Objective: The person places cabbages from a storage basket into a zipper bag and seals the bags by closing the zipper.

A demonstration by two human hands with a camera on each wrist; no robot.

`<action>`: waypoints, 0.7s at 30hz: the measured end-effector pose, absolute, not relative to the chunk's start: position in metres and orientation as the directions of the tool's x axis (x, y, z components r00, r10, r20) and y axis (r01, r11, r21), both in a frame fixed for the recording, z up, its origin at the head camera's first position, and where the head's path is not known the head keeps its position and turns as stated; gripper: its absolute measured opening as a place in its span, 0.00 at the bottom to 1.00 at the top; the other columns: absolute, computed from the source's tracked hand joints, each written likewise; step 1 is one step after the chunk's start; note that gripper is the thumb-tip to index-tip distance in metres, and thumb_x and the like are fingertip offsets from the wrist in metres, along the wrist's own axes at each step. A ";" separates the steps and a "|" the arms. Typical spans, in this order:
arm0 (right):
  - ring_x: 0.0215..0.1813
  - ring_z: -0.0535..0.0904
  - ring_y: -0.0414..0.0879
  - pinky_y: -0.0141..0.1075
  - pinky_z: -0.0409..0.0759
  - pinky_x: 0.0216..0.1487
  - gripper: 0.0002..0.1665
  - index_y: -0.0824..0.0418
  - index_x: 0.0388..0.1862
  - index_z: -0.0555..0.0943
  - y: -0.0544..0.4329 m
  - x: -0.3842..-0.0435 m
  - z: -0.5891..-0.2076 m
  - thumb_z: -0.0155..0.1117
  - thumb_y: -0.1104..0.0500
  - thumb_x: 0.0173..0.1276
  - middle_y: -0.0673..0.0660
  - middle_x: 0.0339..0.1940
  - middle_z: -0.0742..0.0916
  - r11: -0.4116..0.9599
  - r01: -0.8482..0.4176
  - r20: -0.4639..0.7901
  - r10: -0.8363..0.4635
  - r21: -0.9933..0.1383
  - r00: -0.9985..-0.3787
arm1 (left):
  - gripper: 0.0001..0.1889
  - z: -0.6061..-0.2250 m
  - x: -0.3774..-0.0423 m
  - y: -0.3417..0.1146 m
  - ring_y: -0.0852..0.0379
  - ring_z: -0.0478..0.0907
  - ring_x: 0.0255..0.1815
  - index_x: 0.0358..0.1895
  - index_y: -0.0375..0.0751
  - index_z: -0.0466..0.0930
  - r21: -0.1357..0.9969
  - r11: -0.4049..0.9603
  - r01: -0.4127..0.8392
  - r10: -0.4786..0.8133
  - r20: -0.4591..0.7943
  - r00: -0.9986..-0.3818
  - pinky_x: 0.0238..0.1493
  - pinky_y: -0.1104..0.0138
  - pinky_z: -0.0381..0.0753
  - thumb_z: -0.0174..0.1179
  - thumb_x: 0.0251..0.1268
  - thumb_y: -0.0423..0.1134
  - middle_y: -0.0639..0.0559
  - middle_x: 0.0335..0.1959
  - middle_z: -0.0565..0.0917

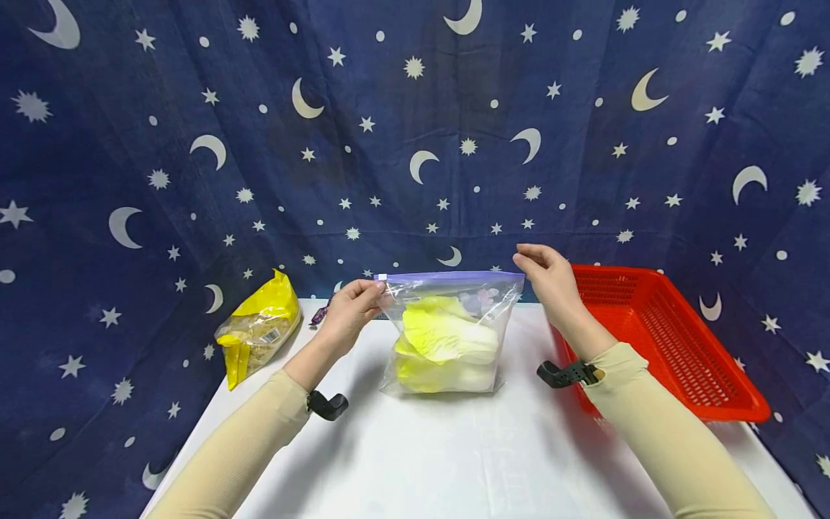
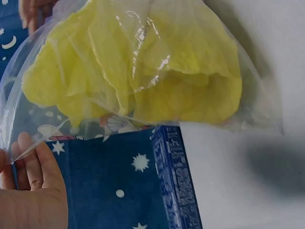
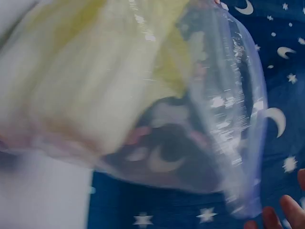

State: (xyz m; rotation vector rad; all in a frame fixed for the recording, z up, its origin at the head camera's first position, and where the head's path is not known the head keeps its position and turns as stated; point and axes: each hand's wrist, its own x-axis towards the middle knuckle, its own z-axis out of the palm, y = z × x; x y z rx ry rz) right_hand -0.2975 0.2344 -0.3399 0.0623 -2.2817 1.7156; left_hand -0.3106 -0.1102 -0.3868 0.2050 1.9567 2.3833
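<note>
A clear zip bag with a purple top strip stands upright on the table. Pale yellow and white cabbage leaves fill much of it; they also show through the plastic in the left wrist view. At the bag's top left corner, beside the white slider, my left hand pinches the plastic. My right hand is raised just off the top right corner, its fingers loosely bent. In the right wrist view a gap shows between most of those fingers and the bag's purple end.
A red plastic basket stands at the right of the white table. On the left leans a yellow and clear food packet. Behind my left hand lies a small dark purple packet. A star-patterned curtain hangs behind.
</note>
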 end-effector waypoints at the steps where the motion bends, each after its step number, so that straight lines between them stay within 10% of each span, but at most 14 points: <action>1: 0.61 0.76 0.49 0.44 0.76 0.67 0.29 0.64 0.70 0.76 0.232 -0.297 -0.335 0.62 0.49 0.77 0.60 0.64 0.81 0.321 -0.234 0.290 0.140 -0.918 -0.947 | 0.08 -0.385 -0.310 -0.108 0.58 0.86 0.43 0.47 0.35 0.77 0.980 -0.192 0.059 0.126 0.084 -0.989 0.54 0.65 0.83 0.61 0.75 0.36 0.49 0.43 0.85; 9: 0.61 0.78 0.54 0.47 0.73 0.69 0.22 0.63 0.63 0.82 0.195 -0.293 -0.301 0.66 0.56 0.74 0.61 0.59 0.85 0.446 -0.463 0.475 -0.093 -0.766 -0.875 | 0.06 -0.373 -0.305 -0.095 0.57 0.87 0.45 0.43 0.38 0.80 0.981 -0.154 0.121 0.131 0.142 -0.981 0.58 0.62 0.83 0.63 0.73 0.37 0.48 0.44 0.85; 21: 0.62 0.77 0.48 0.48 0.78 0.62 0.20 0.53 0.58 0.87 0.134 -0.303 -0.293 0.69 0.48 0.71 0.50 0.57 0.86 0.595 -0.470 0.299 -0.368 -0.652 -0.881 | 0.10 -0.366 -0.303 -0.082 0.57 0.81 0.41 0.44 0.36 0.83 0.981 -0.030 0.193 0.119 0.195 -0.973 0.50 0.64 0.83 0.65 0.72 0.41 0.51 0.38 0.84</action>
